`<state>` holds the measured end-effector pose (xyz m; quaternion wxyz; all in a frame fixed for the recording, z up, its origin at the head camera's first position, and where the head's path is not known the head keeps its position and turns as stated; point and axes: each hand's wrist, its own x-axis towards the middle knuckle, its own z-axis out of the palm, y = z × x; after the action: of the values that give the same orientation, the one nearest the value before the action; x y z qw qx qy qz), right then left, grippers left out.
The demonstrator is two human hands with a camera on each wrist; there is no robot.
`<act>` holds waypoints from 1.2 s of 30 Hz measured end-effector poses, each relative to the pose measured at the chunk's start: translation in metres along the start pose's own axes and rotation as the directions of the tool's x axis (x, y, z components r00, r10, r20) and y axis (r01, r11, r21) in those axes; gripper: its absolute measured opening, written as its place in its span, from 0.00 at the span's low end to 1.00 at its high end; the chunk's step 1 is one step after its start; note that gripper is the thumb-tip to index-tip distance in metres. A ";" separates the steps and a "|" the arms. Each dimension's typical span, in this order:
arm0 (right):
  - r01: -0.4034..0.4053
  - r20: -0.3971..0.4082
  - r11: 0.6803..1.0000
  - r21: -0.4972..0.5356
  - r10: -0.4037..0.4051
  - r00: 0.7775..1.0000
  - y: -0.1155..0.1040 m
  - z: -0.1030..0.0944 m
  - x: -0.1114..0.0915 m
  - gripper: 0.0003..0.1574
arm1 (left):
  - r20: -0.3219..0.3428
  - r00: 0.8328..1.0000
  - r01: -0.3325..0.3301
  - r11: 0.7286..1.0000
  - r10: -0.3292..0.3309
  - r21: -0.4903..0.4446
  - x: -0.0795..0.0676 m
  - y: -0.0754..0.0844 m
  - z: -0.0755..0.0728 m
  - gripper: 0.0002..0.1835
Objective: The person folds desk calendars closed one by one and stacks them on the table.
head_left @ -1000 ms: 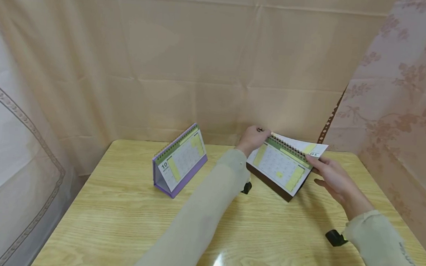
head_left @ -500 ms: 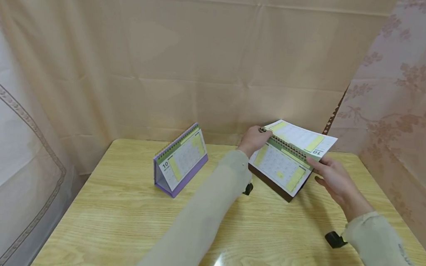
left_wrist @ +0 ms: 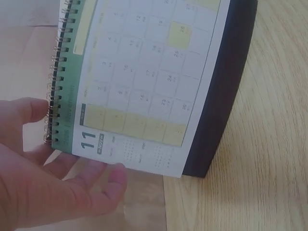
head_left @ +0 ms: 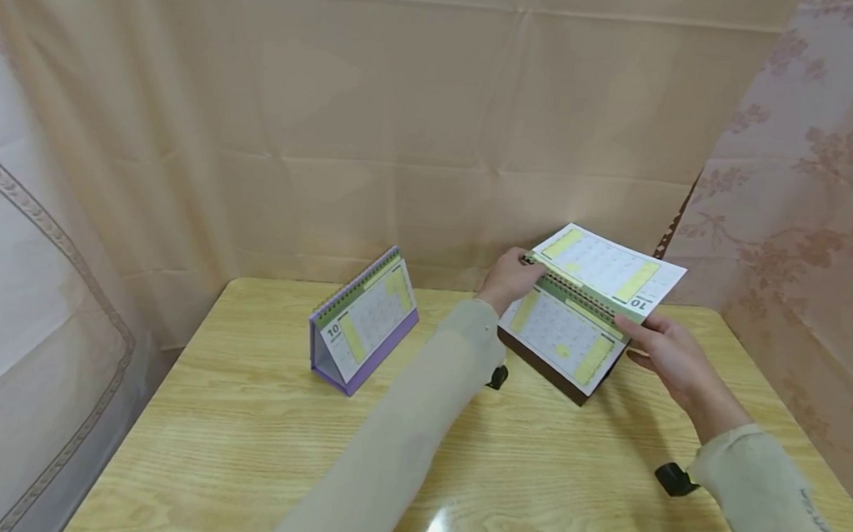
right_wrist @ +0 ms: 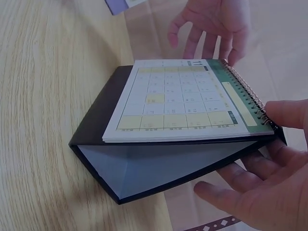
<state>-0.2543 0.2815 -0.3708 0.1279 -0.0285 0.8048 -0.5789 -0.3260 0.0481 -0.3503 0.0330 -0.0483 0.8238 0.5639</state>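
A spiral-bound desk calendar (head_left: 564,331) with a dark brown stand (left_wrist: 228,96) is tilted at the back right of the table. Its front page (right_wrist: 175,96) shows month 11. Beyond the rings, a turned page (head_left: 607,265) with an upside-down 10 sticks up at the back. My left hand (head_left: 508,279) holds the left end of the binding, thumb at the rings (left_wrist: 55,72), other fingers by the page's side edge. At the right end, my right hand (head_left: 664,351) grips the binding, its thumb on the ring side and fingers behind the stand.
A purple desk calendar (head_left: 365,321) showing month 10 stands upright on the wooden table (head_left: 232,443), left of my left arm. Beige cloth (head_left: 378,112) hangs behind the table, and a floral cloth (head_left: 819,247) at the right. Small black devices (head_left: 675,479) sit beneath both cuffs.
The turned page behind the binding has swung up and now shows much more of its printed side. Both hands stay at the calendar's ends, almost unmoved.
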 end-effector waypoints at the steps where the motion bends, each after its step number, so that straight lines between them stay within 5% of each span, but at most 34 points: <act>1: 0.000 -0.001 1.000 -0.007 0.000 1.000 0.000 0.000 0.000 0.49 | 0.001 1.000 -0.008 1.000 0.008 -0.012 0.000 0.000 0.001 0.24; 21: 0.008 -0.091 0.993 -0.114 -0.018 0.996 0.003 0.005 -0.002 0.45 | 0.013 0.999 -0.040 0.996 0.041 -0.076 0.008 -0.005 0.002 0.23; 30: 0.042 -0.128 0.985 -0.168 -0.064 0.990 -0.003 0.009 -0.003 0.43 | 0.000 0.999 -0.040 0.998 0.040 0.039 0.009 -0.002 -0.009 0.27; 36: 0.045 -0.137 0.985 -0.169 -0.069 0.988 -0.004 0.007 -0.003 0.43 | 0.039 0.998 -0.058 0.998 0.058 0.008 0.012 0.000 -0.012 0.26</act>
<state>-0.2505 0.2741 -0.3689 0.0506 -0.0208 0.8561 -0.5140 -0.3377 0.0360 -0.3473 0.0329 -0.0133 0.8267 0.5616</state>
